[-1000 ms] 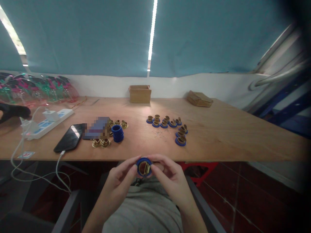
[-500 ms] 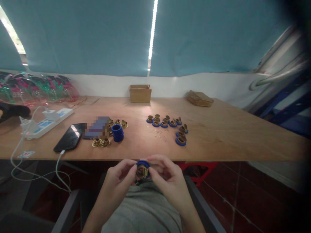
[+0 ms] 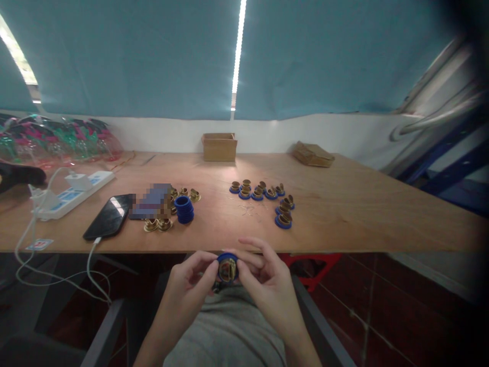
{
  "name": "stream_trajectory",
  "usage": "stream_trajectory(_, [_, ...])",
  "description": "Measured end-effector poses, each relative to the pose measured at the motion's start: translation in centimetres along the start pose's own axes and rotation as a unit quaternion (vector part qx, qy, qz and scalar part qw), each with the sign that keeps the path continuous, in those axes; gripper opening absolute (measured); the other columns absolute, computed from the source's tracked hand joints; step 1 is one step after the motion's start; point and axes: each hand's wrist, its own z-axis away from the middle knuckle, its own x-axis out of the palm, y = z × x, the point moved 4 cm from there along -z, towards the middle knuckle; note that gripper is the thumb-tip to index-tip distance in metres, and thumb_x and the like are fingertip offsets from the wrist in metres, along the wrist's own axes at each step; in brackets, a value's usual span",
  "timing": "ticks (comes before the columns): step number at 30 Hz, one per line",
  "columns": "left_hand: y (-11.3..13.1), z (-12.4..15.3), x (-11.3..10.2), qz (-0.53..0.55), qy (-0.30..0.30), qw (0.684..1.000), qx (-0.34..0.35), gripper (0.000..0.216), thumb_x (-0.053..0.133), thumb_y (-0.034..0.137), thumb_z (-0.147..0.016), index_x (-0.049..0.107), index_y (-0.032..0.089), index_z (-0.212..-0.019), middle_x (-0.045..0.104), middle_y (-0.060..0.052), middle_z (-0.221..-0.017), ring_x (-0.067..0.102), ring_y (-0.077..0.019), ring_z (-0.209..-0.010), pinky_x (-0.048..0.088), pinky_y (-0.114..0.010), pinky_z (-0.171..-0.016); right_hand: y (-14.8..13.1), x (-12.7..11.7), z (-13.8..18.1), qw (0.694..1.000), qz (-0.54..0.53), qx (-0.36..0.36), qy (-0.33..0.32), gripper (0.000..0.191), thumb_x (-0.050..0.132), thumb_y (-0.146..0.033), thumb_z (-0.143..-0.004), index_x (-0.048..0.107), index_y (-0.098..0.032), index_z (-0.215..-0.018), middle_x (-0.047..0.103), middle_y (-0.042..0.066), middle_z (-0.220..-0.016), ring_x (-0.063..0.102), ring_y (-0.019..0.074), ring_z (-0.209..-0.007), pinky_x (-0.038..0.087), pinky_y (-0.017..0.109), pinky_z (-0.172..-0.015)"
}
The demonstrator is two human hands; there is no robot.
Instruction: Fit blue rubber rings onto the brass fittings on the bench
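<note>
Over my lap, just off the table's front edge, a round brass fitting with a blue ring is held between both hands. My left hand pinches its left rim with thumb and fingers. My right hand grips the right rim, its index finger raised off the piece. A stack of blue rings stands on the table, beside loose brass fittings. Further right sit several brass fittings with blue rings, their lids tilted up. Thin wire-like bits lie between the groups.
On the wooden table lie a black phone on a cable, a blurred-out flat object and a white power strip. An open cardboard box and a folded brown packet are at the back. A red stool stands below.
The fitting with its blue ring has shifted slightly right and turned a little in my fingers. My right index finger has lifted higher. The things on the table have not moved.
</note>
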Motion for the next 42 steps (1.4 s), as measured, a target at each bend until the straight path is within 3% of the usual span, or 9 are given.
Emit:
stream_trajectory(5, [0.2, 0.0, -0.2, 0.011, 0.027, 1.000, 0.006, 0.023, 0.059, 0.034, -0.090, 0.072, 0.016, -0.092, 0.075, -0.005, -0.082, 0.065, -0.0135, -0.061, 0.053, -0.019, -0.052, 0.2, 0.2, -0.2, 1.000, -0.006, 0.005, -0.012, 0.026, 0.063, -0.023, -0.090, 0.054, -0.025, -0.114, 0.075, 0.007, -0.103, 0.074, 0.0208, -0.090, 0.061, 0.027, -0.070])
stream_trajectory(11, [0.2, -0.1, 0.0, 0.038, 0.042, 0.998, 0.030, 0.020, 0.057, 0.034, -0.092, 0.067, 0.018, -0.099, 0.077, -0.006, -0.094, 0.072, -0.0216, -0.089, 0.059, -0.029, -0.079, 0.2, 0.5, -0.4, 0.996, 0.067, -0.049, -0.013, 0.026, 0.057, -0.020, -0.092, 0.054, -0.027, -0.117, 0.066, 0.006, -0.119, 0.067, 0.0194, -0.102, 0.057, 0.030, -0.080])
stream_trajectory(15, [0.0, 0.0, 0.1, 0.047, 0.050, 0.997, 0.026, 0.021, 0.055, 0.037, -0.093, 0.063, 0.018, -0.101, 0.076, -0.007, -0.097, 0.073, -0.0223, -0.089, 0.060, -0.030, -0.076, -0.4, 0.2, -0.6, 0.976, 0.204, -0.073, -0.027, 0.018, 0.055, -0.017, -0.092, 0.061, -0.024, -0.108, 0.065, 0.004, -0.108, 0.063, 0.0181, -0.100, 0.051, 0.029, -0.084])
stream_trajectory(19, [-0.3, 0.1, 0.2, 0.057, 0.025, 0.998, -0.007, 0.025, 0.051, 0.040, -0.095, 0.057, 0.019, -0.106, 0.075, -0.008, -0.097, 0.074, -0.0227, -0.085, 0.060, -0.030, -0.070, -0.9, 0.3, -0.8, 0.960, 0.259, -0.069, -0.077, 0.010, 0.052, -0.019, -0.095, 0.062, -0.020, -0.092, 0.063, 0.002, -0.092, 0.061, 0.0164, -0.087, 0.047, 0.027, -0.076])
stream_trajectory(22, [-0.2, 0.2, 0.5, 0.070, -0.005, 0.997, -0.022, 0.027, 0.048, 0.041, -0.096, 0.053, 0.018, -0.109, 0.075, -0.009, -0.098, 0.074, -0.0230, -0.082, 0.060, -0.031, -0.067, -1.0, 0.3, -0.7, 0.960, 0.261, -0.064, -0.076, 0.015, 0.050, -0.020, -0.095, 0.059, -0.019, -0.084, 0.061, 0.001, -0.083, 0.058, 0.0156, -0.078, 0.045, 0.026, -0.071])
stream_trajectory(30, [0.6, 0.6, 0.8, 0.131, -0.043, 0.990, 0.014, 0.034, 0.054, 0.028, -0.096, 0.044, 0.019, -0.127, 0.073, -0.010, -0.109, 0.071, -0.0205, -0.094, 0.055, -0.029, -0.081, -0.7, 0.4, -0.8, 0.974, 0.212, -0.033, -0.066, 0.019, 0.048, -0.026, -0.097, 0.060, -0.018, -0.083, 0.061, 0.000, -0.078, 0.056, 0.0155, -0.072, 0.044, 0.026, -0.067])
stream_trajectory(38, [0.3, 0.4, 0.8, 0.171, -0.022, 0.984, 0.038, 0.040, 0.059, 0.028, -0.092, 0.048, 0.017, -0.128, 0.076, -0.007, -0.093, 0.071, -0.0166, -0.077, 0.056, -0.025, -0.072, -0.4, 0.6, -0.5, 0.982, 0.174, -0.015, -0.069, 0.022, 0.048, -0.032, -0.098, 0.057, -0.019, -0.083, 0.059, 0.000, -0.077, 0.057, 0.0160, -0.074, 0.046, 0.026, -0.070])
stream_trajectory(42, [0.4, 0.2, 0.8, 0.160, -0.021, 0.986, 0.031, 0.040, 0.059, 0.030, -0.092, 0.051, 0.016, -0.129, 0.076, -0.008, -0.094, 0.072, -0.0183, -0.078, 0.057, -0.026, -0.071, -0.4, 0.5, -0.5, 0.982, 0.179, -0.022, -0.054, 0.022, 0.049, -0.032, -0.097, 0.059, -0.019, -0.083, 0.059, 0.000, -0.076, 0.056, 0.0161, -0.074, 0.046, 0.026, -0.069])
